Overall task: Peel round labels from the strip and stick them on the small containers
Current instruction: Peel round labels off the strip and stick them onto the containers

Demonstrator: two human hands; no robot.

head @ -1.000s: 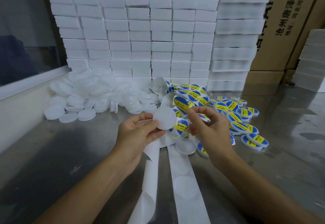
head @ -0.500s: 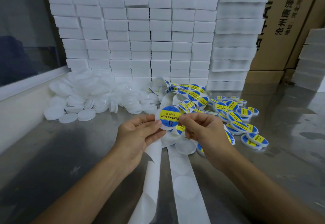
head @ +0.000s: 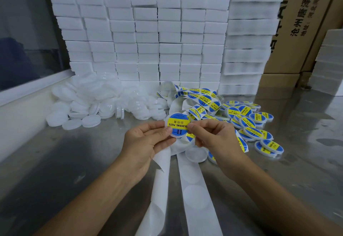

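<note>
My left hand (head: pixel 146 141) holds a small round white container (head: pixel 178 126) by its left edge, lid facing me. A blue and yellow round label covers the lid. My right hand (head: pixel 211 135) pinches the container's right edge with thumb and forefinger. Behind the hands the label strip (head: pixel 200 98) curls in loops with several blue and yellow labels on it. Two lengths of emptied white backing paper (head: pixel 194 189) trail toward me between my forearms. One unlabelled clear container (head: pixel 196 155) lies under my right hand.
A heap of unlabelled white containers (head: pixel 96 102) lies at the left. Several labelled containers (head: pixel 254 124) lie at the right. Stacked white foam blocks (head: pixel 157 37) form a wall behind, with cardboard boxes (head: pixel 304 22) beyond. The steel table top (head: pixel 55 170) spreads around my arms.
A second ago the container's lid was bare white; the label now lies on it. The container has turned slightly and my right fingers moved from the strip to its edge.
</note>
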